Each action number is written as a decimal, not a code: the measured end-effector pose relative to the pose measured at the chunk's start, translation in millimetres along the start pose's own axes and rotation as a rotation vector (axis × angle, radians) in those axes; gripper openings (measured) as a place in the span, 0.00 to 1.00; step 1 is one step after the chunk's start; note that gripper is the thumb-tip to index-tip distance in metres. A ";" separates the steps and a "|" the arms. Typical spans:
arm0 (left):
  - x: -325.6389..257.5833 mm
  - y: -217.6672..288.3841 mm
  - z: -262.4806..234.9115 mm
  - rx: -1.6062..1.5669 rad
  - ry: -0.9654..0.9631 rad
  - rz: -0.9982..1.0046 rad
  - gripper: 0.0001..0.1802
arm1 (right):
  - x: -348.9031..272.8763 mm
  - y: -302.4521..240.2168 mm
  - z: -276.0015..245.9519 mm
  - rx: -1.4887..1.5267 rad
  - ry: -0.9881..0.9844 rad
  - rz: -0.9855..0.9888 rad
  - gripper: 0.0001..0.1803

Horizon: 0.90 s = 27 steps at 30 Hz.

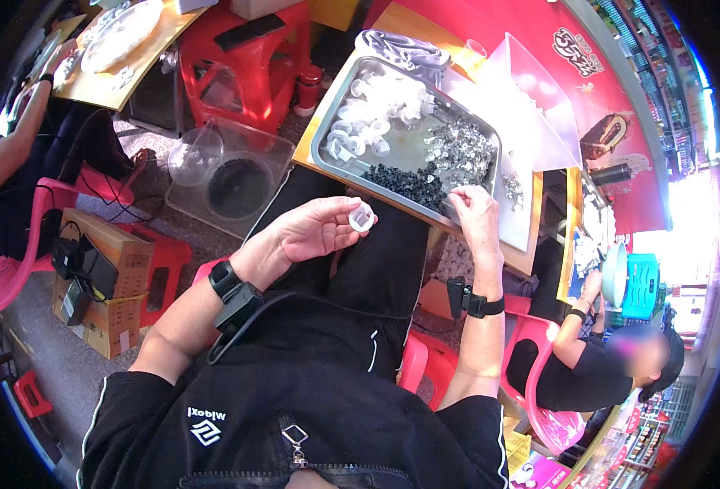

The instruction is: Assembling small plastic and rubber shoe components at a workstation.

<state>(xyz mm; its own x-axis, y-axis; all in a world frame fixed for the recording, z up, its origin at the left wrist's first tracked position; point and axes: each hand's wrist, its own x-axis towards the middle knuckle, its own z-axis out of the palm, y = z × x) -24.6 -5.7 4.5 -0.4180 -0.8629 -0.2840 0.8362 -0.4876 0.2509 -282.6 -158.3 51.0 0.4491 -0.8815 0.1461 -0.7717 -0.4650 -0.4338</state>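
My left hand [318, 231] pinches a small round, whitish translucent plastic part [362, 218] between thumb and fingers, above my lap. At the near right edge of a metal tray [321, 147], my right hand [476, 213] has its thumb and fingertips pressed together; whatever may be between them is too small to make out. Closest to those fingertips is a heap of small black parts [409, 184] in the tray. Behind it on the right lie many small shiny metal-coloured pieces [463, 151]. White translucent plastic parts [376, 106] fill the tray's left and far side.
The tray rests on a yellow-edged table [307, 147], beside a pale translucent bin [531, 98]. A bundled grey cloth [401, 53] lies behind it. Red stools [250, 73] and a cardboard box [111, 277] stand to the left. Co-workers sit at both sides, one in a cap [671, 359].
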 end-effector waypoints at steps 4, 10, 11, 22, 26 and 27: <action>12.1 4.8 -9.3 0.051 -0.032 -0.034 0.13 | 3.6 4.8 11.3 -0.009 0.002 -0.022 0.07; 12.9 -12.6 -11.2 0.072 -0.065 -0.020 0.13 | 4.3 -8.3 3.4 0.058 -0.028 0.097 0.05; 10.7 -12.9 -11.3 0.062 -0.070 -0.021 0.13 | 2.2 -11.7 1.3 0.147 -0.014 0.168 0.05; 4.3 -3.3 -10.8 0.032 -0.025 -0.033 0.12 | -43.3 -79.0 9.6 1.647 -0.091 0.453 0.11; 0.0 0.0 -3.1 0.013 -0.065 0.053 0.15 | -51.0 -90.6 11.8 1.725 -0.175 0.404 0.11; 0.6 2.0 -6.8 0.049 -0.118 0.048 0.18 | -51.5 -93.5 11.7 1.740 -0.193 0.414 0.10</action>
<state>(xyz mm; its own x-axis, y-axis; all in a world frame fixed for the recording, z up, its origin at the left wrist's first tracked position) -20.7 -6.3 -1.5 -0.4192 -0.8936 -0.1607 0.8389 -0.4489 0.3077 -228.3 -68.4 73.6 0.5084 -0.8261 -0.2433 0.4166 0.4832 -0.7700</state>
